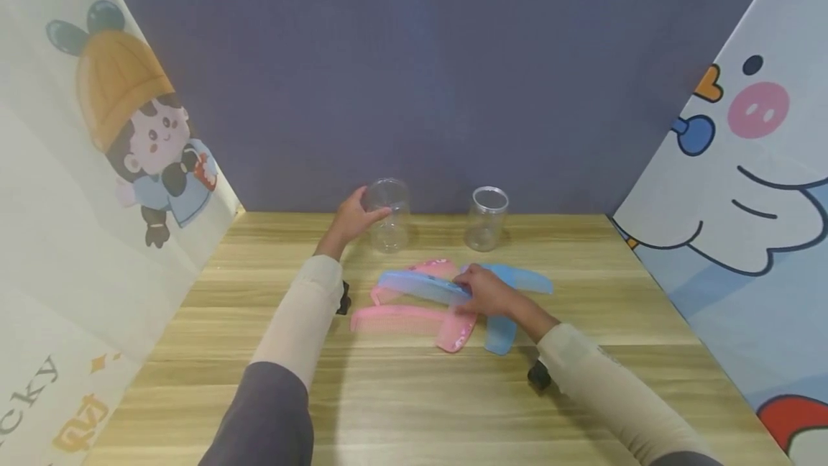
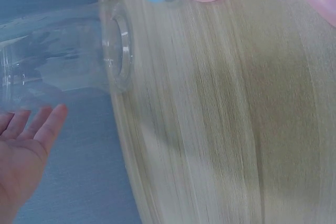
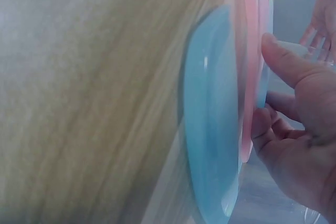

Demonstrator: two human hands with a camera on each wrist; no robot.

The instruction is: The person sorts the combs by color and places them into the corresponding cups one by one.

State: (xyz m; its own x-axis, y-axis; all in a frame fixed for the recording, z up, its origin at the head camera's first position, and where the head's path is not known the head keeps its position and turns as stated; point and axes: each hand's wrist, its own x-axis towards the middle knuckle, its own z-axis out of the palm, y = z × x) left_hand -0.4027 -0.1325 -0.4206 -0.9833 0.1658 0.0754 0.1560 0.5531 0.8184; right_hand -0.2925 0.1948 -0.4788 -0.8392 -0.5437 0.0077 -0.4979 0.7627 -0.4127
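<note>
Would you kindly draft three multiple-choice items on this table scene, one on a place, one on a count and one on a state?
1. Where do the clear jars stand?
A. At the table's far edge by the wall
B. At the near edge
C. On the combs

2. How many clear jars are there?
A. One
B. Two
C. Four

3. What is the right hand doing?
A. Resting flat on bare wood
B. Holding a jar
C. Gripping a blue comb

Answers:
1 A: the left jar and the right jar stand at the back of the table.
2 B: only those two show.
3 C: the right hand pinches the blue comb over the pink combs, while the left hand touches the left jar.
</note>
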